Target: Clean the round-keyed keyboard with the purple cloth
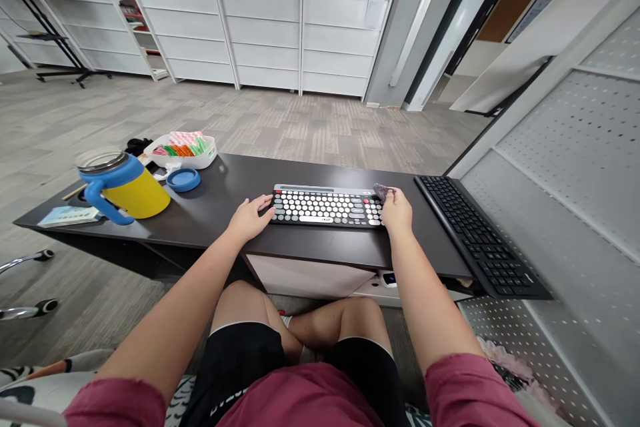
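A keyboard (320,207) with round white and grey keys and a few red ones lies flat on the dark tabletop in front of me. At its left end rests my left hand (247,219), palm down, fingers stretched and apart, the tips touching the keyboard's edge. My right hand (397,212) is at the opposite end, over the number keys. Its fingers are closed on a crumpled dark purplish cloth (382,191), which sticks out past the fingertips near the upper right corner. Part of the cloth is hidden by the hand.
A long black keyboard (475,233) lies along the table's right end, beside a perforated panel (575,127). On the left stand a yellow and blue mug (135,190), its blue lid (183,179) and a white tray (205,159) of colourful packets. A booklet (70,215) lies near the left edge.
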A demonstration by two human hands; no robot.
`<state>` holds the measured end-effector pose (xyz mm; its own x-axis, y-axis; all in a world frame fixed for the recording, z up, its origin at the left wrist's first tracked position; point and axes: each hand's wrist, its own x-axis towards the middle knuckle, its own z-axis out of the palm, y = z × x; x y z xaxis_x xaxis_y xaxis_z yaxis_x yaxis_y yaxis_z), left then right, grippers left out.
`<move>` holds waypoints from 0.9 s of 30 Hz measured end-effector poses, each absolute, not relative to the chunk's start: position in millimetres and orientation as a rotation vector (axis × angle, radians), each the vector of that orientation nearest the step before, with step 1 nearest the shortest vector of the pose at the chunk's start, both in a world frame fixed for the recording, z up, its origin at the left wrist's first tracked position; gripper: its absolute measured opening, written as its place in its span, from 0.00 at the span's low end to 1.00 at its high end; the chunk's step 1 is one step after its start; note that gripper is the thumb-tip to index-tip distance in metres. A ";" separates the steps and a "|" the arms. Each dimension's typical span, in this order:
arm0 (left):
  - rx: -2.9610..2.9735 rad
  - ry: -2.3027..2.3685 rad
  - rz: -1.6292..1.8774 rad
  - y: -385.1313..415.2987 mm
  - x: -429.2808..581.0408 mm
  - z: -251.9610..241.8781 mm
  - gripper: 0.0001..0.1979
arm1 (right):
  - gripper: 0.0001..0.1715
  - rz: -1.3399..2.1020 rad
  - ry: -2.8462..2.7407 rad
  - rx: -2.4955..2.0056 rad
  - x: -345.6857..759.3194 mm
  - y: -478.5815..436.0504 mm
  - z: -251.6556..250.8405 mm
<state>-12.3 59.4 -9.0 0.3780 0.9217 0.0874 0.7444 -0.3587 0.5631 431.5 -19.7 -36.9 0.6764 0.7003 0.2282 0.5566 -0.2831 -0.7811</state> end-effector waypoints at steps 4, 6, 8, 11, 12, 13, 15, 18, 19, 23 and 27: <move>2.203 1.432 0.562 59.2 -12.4 -8.7 0.30 | 0.25 0.276 -0.650 -1.775 446.7 -13.9 -52.6; 2.196 1.432 0.573 59.4 -12.6 -9.4 0.29 | 0.25 0.305 -0.578 -1.705 449.9 -11.9 -56.4; 2.193 1.433 0.586 59.8 -12.9 -10.5 0.29 | 0.24 0.302 -0.569 -1.687 450.5 -11.0 -57.8; 2.198 1.430 0.595 60.6 -13.3 -11.6 0.28 | 0.25 0.294 -0.589 -1.720 449.6 -10.9 -57.5; 2.200 1.431 0.593 60.9 -13.4 -11.8 0.28 | 0.25 0.297 -0.597 -1.727 449.3 -11.1 -57.0; 2.200 1.432 0.589 61.1 -13.4 -11.7 0.28 | 0.25 0.303 -0.606 -1.729 449.0 -11.5 -56.3; 2.200 1.436 0.584 61.3 -13.4 -11.4 0.29 | 0.26 0.297 -0.622 -1.740 448.3 -13.2 -53.6; 2.202 1.435 0.586 61.0 -13.4 -10.7 0.29 | 0.29 0.178 -0.672 -1.831 444.9 -18.6 -44.7; 2.205 1.433 0.584 60.9 -13.5 -10.4 0.29 | 0.29 0.120 -0.701 -1.876 442.7 -20.9 -40.6; 2.210 1.434 0.572 60.3 -13.7 -9.5 0.29 | 0.31 0.011 -0.870 -2.034 428.0 -28.4 -23.3; 2.205 1.433 0.579 60.5 -13.5 -9.6 0.29 | 0.31 0.085 -1.125 -2.171 412.5 -27.9 -16.4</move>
